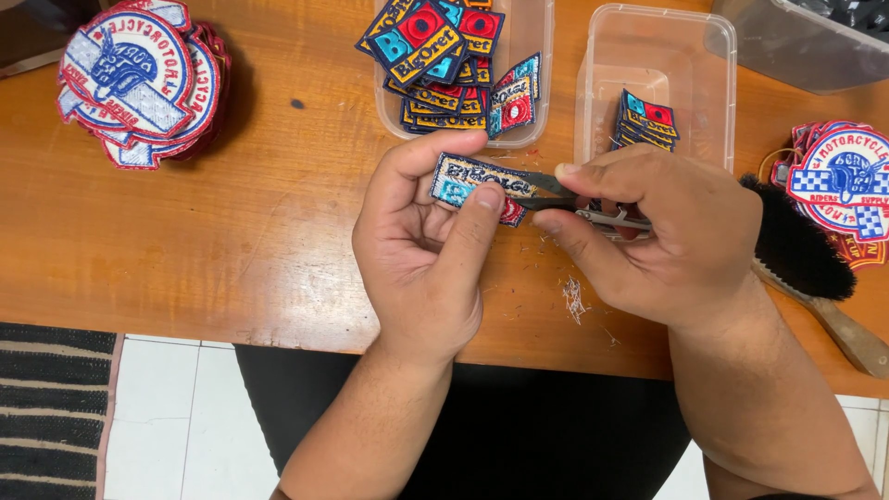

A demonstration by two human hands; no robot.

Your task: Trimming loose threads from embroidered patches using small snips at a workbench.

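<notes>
My left hand (421,236) pinches a small rectangular embroidered patch (463,178), dark blue with yellow, red and light blue stitching, between thumb and fingers above the wooden table (259,222). My right hand (662,236) grips small metal thread snips (565,199), their tips touching the patch's right edge. Loose thread scraps (574,298) lie on the table below the hands.
A clear plastic tub (542,65) heaped with matching patches stands at the top middle; a second tub (713,83) holds a small stack. Round red, white and blue patches are piled at top left (139,79) and at the right edge (847,185). A black brush (801,250) lies at right.
</notes>
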